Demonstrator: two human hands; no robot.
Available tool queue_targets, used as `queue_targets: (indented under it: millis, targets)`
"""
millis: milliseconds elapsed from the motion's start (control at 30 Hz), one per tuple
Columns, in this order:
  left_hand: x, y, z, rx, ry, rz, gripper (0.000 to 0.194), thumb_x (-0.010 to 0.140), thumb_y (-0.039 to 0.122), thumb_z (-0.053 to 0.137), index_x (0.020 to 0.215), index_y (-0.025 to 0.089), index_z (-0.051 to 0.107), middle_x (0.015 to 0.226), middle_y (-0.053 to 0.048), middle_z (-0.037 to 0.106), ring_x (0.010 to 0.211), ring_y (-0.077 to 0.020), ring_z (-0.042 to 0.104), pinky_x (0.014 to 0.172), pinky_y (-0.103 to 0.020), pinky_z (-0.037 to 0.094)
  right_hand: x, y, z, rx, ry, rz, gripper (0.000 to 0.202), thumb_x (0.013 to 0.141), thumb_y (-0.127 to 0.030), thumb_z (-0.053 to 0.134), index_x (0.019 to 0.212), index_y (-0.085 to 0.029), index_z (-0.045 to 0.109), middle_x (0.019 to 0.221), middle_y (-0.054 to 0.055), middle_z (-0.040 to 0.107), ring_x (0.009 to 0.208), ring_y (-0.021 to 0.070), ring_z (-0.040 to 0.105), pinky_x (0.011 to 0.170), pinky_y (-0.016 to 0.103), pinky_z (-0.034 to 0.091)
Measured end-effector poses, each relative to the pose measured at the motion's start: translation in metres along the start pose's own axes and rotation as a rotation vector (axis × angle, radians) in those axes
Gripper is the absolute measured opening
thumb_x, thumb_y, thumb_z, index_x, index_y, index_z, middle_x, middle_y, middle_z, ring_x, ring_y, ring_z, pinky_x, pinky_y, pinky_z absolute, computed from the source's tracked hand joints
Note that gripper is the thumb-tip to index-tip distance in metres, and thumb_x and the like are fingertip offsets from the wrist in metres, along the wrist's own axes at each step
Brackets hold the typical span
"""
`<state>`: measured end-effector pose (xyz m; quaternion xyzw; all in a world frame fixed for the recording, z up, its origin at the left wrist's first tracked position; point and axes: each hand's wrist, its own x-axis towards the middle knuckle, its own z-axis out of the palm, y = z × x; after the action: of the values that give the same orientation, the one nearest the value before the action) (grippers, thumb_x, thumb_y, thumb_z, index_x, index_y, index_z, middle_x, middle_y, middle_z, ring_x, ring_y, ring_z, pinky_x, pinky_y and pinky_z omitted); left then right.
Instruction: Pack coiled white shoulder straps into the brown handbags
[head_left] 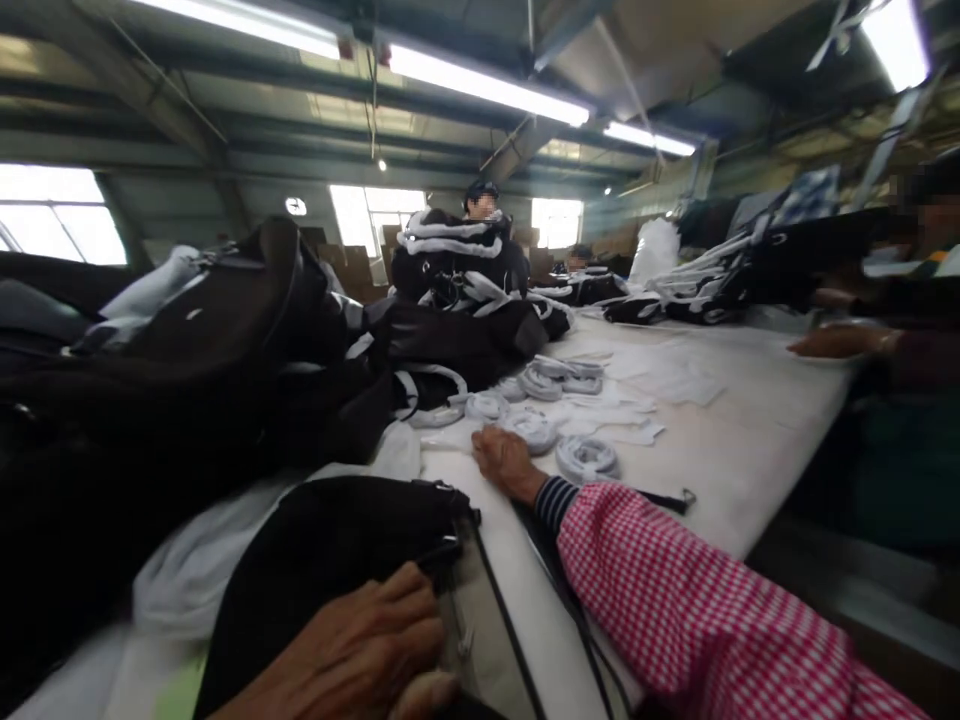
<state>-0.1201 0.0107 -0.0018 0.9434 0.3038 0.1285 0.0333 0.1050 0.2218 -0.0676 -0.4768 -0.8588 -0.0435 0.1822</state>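
Note:
A black bag [330,530] with metal hardware and a beige inner side lies in front of me. Over its near part is my left hand [375,640], fingers curled and closed on the bag's material; the fingertips are partly hidden. My right hand [506,462] reaches forward on the white tabletop, its fingers bent down and closed. Whatever it holds, if anything, is hidden beneath it. Right beside its knuckles lies a white coiled strip [531,432], and another white coil [587,458] sits just to the right. A black strap with a metal clip [671,500] lies beyond my checked sleeve.
Dark bags [225,330] are heaped high on the left. More bags with white-wrapped handles [457,240] are stacked further back. White sheets [675,375] lie on the table [720,460]. A co-worker's hand [844,342] rests at the right edge; another person stands behind the stack.

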Motion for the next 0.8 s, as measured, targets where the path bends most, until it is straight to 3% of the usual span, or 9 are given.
queue_targets:
  millis: [133, 367, 433, 533, 633, 700, 733, 800]
  targets:
    - [-0.012, 0.011, 0.008, 0.085, 0.048, -0.045, 0.027, 0.102, 0.031, 0.057, 0.128, 0.033, 0.062, 0.128, 0.001, 0.068, 0.125, -0.0211, 0.059, 0.115, -0.034, 0.046, 0.000, -0.001, -0.016, 0.015, -0.091, 0.024, 0.027, 0.098, -0.020, 0.047, 0.115, -0.014, 0.067, 0.109, 0.015, 0.069, 0.105, 0.0264, 0.063, 0.089, 0.035, 0.044]
    - [0.018, 0.033, 0.011, 0.272, 0.230, -0.214, 0.010, 0.098, 0.036, 0.062, 0.097, 0.029, 0.070, 0.125, 0.007, 0.073, 0.143, -0.0326, 0.044, 0.125, -0.063, 0.019, -0.002, -0.006, -0.061, 0.027, -0.192, 0.041, 0.023, 0.090, -0.016, 0.053, 0.103, -0.017, 0.072, 0.101, 0.012, 0.073, 0.096, 0.0246, 0.066, 0.077, 0.030, 0.043]
    - [0.021, 0.031, 0.007, 0.281, 0.248, -0.201, 0.012, 0.097, 0.037, 0.062, 0.097, 0.028, 0.070, 0.125, 0.005, 0.073, 0.144, -0.0342, 0.040, 0.119, -0.061, 0.030, -0.005, -0.003, -0.074, 0.031, -0.204, 0.035, 0.020, 0.089, -0.016, 0.053, 0.098, -0.017, 0.072, 0.099, 0.011, 0.073, 0.094, 0.0239, 0.066, 0.075, 0.029, 0.042]
    - [0.018, 0.028, 0.004, 0.282, 0.161, -0.202, 0.015, 0.098, 0.036, 0.060, 0.103, 0.027, 0.070, 0.133, 0.001, 0.069, 0.149, -0.0334, 0.033, 0.105, -0.049, 0.051, -0.016, 0.004, -0.098, 0.019, -0.189, 0.022, 0.019, 0.089, -0.014, 0.053, 0.096, -0.016, 0.071, 0.097, 0.012, 0.073, 0.093, 0.0235, 0.065, 0.076, 0.030, 0.041]
    - [0.015, 0.027, 0.004, 0.276, 0.128, -0.257, 0.021, 0.100, 0.040, 0.055, 0.103, 0.025, 0.070, 0.141, -0.002, 0.063, 0.152, -0.0360, 0.027, 0.107, -0.052, 0.055, -0.032, 0.008, -0.125, 0.050, -0.043, -0.021, 0.016, 0.087, -0.013, 0.054, 0.092, -0.013, 0.069, 0.089, 0.012, 0.072, 0.085, 0.0221, 0.064, 0.076, 0.032, 0.041]
    - [0.014, 0.027, 0.005, 0.264, 0.158, -0.297, 0.025, 0.101, 0.040, 0.053, 0.102, 0.023, 0.070, 0.155, -0.005, 0.050, 0.152, -0.0378, 0.028, 0.109, -0.056, 0.053, -0.044, 0.004, -0.137, 0.242, 0.029, -0.039, 0.011, 0.084, -0.013, 0.055, 0.082, -0.013, 0.066, 0.079, 0.009, 0.070, 0.073, 0.0180, 0.062, 0.071, 0.029, 0.042]
    - [0.014, 0.027, 0.005, 0.257, 0.167, -0.313, 0.026, 0.101, 0.040, 0.053, 0.100, 0.022, 0.070, 0.162, -0.006, 0.041, 0.152, -0.0380, 0.029, 0.110, -0.056, 0.052, -0.050, 0.000, -0.140, 0.409, 0.003, -0.029, 0.009, 0.083, -0.013, 0.055, 0.079, -0.013, 0.064, 0.074, 0.007, 0.069, 0.065, 0.0155, 0.061, 0.066, 0.027, 0.043]
    - [0.014, 0.025, 0.005, 0.245, 0.156, -0.326, 0.025, 0.101, 0.040, 0.053, 0.098, 0.021, 0.070, 0.169, -0.005, 0.028, 0.152, -0.0376, 0.030, 0.112, -0.055, 0.051, -0.061, -0.012, -0.137, 0.796, -0.173, 0.014, 0.005, 0.080, -0.012, 0.056, 0.078, -0.014, 0.060, 0.069, 0.003, 0.068, 0.052, 0.0117, 0.058, 0.055, 0.023, 0.043]
